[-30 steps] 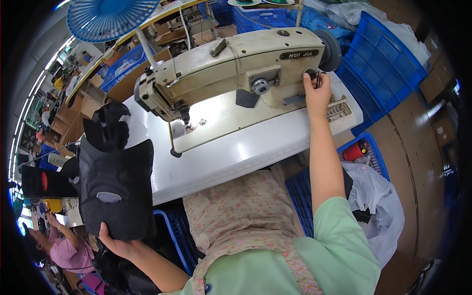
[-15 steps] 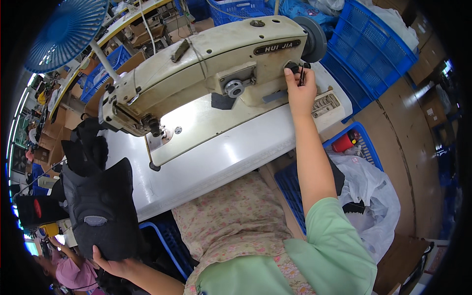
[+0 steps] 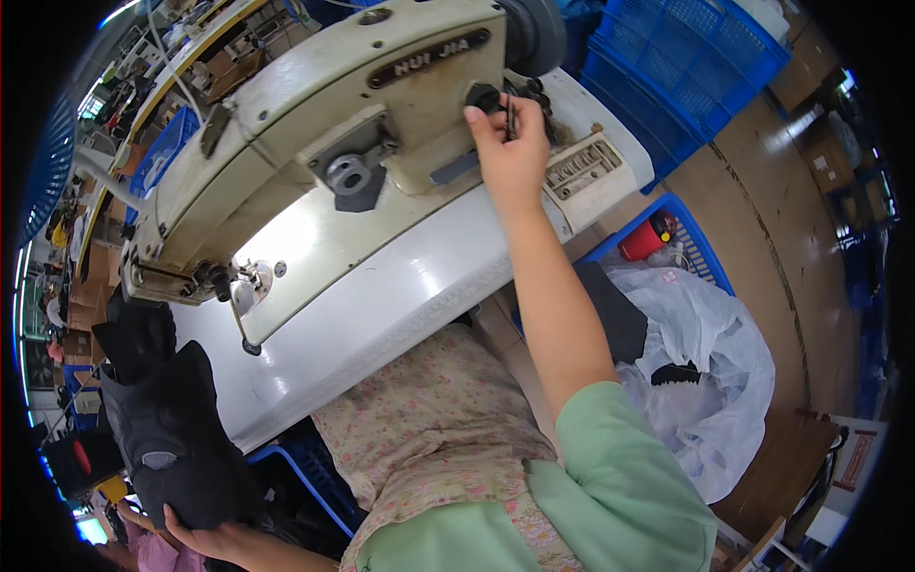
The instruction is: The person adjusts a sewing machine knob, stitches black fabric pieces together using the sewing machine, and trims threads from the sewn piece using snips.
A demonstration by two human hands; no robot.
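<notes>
My right hand [image 3: 517, 157] is closed on a black knob [image 3: 482, 97] on the upright column of a cream sewing machine [image 3: 315, 143]. A thin dark piece [image 3: 511, 122] shows between its fingers; I cannot make out what it is. At the lower left, my left hand [image 3: 205, 540] grips the lower edge of a black padded fabric piece [image 3: 176, 429], thumb on top, other fingers hidden beneath. The piece hangs beside the left end of the white machine table [image 3: 324, 334], with a small grey oval patch [image 3: 159, 460] on its face.
Stacked blue crates [image 3: 681, 62] stand behind the machine on the right. Nearer, a blue basket [image 3: 707, 255] holds a red spool-like thing [image 3: 646, 236] beside a clear plastic bag [image 3: 715, 381]. Another blue basket [image 3: 310, 491] sits below the table. A co-worker's pink sleeve [image 3: 157, 553] shows at lower left.
The view has shifted, so the machine appears farther left. Both hands keep their places, the right at the knob and the left on the black padded fabric piece.
</notes>
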